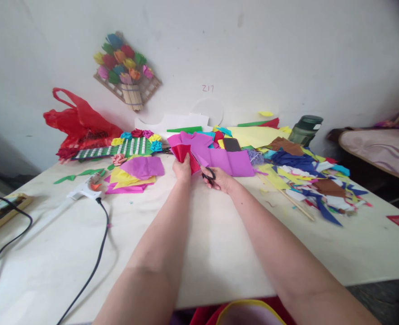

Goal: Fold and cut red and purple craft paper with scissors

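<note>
Near the middle of the table my left hand (182, 169) pinches a piece of red paper (182, 153), thumb on top. My right hand (221, 179) grips a pair of scissors (209, 175) by its black handles. The blades point up and left, close to the right edge of the red paper; I cannot tell whether they touch it. Behind and to the right of both hands lie purple paper sheets (235, 161). To the left of my left hand is a small pile of purple, yellow and pink paper pieces (141, 169).
A white glue gun (86, 189) with a black cord lies at the left. Coloured paper scraps (308, 167) and a wooden stick (296, 204) cover the right side, with a dark green bottle (306, 130) behind. A red plastic bag (81, 122) stands back left.
</note>
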`<state>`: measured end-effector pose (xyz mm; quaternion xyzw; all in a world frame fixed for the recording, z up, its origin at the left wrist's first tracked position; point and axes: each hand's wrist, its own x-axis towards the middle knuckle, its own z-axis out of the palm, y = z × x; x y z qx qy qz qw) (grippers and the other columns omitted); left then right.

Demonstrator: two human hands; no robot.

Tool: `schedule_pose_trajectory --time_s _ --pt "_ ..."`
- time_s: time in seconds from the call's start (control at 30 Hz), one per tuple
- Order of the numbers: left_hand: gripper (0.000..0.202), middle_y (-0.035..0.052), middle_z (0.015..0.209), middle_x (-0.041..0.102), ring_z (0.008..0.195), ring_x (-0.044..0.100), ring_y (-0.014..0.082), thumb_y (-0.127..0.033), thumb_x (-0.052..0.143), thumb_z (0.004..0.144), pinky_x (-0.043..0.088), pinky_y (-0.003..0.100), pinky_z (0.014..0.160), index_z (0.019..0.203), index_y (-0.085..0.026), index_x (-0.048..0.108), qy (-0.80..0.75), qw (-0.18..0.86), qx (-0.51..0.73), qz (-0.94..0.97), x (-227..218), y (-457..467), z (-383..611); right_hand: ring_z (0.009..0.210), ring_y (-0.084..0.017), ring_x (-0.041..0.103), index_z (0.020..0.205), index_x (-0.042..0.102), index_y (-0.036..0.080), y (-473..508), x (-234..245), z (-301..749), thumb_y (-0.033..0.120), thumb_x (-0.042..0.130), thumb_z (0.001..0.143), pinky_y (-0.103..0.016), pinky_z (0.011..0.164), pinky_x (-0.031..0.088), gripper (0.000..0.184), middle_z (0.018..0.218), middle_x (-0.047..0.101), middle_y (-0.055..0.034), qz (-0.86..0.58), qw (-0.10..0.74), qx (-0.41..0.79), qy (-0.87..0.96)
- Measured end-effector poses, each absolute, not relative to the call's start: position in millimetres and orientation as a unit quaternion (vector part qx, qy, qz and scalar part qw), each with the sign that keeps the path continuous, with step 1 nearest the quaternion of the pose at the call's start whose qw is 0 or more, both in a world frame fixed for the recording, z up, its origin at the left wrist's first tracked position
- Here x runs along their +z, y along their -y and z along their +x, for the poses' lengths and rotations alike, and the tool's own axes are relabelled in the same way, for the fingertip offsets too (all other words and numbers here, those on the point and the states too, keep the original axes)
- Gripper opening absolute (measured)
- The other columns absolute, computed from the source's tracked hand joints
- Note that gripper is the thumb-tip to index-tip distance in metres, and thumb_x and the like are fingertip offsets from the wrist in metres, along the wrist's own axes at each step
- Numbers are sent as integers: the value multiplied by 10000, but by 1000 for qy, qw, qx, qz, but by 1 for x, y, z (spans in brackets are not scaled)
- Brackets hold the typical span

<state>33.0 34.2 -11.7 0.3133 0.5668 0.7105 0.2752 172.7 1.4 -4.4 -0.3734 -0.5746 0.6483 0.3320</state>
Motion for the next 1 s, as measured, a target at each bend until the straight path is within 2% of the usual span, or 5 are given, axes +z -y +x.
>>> schedule_pose_trajectory --time_s 0.37,0.67,0.83,1.0 --pt "301 114 887 677 807 645 222 -337 622 700 487 284 669 906 -120 635 -573 262 711 313 -18 -41 31 314 -31 429 782 527 149 -1 -6 172 452 585 789 -137 218 179 308 500 493 62 -384 339 633 580" --pt "313 110 865 673 792 641 226 -347 639 679 489 293 653 889 -115 637 -550 290 724 300 -16 -40 34 342 -58 481 770 536 139 -2 -4 175 570 631 688 -152 220 218 449 515 538 36 -363 348 640 581" --pt "316 96 826 669 812 636 234 -357 640 673 483 315 696 888 -125 651 -546 299 722 302 -18 -39 36 365 -68 509 812 550 138 -7 -6 176 596 612 689 -153 235 235 478 533 563 21 -350 341 653 579" --pt "341 92 802 667 840 630 245 -394 647 658 478 326 717 876 -131 659 -552 296 714 312 -22 -42 37 365 -74 512 744 537 140 -8 -4 174 610 602 686 -154 233 229 478 522 567 7 -363 340 643 583"
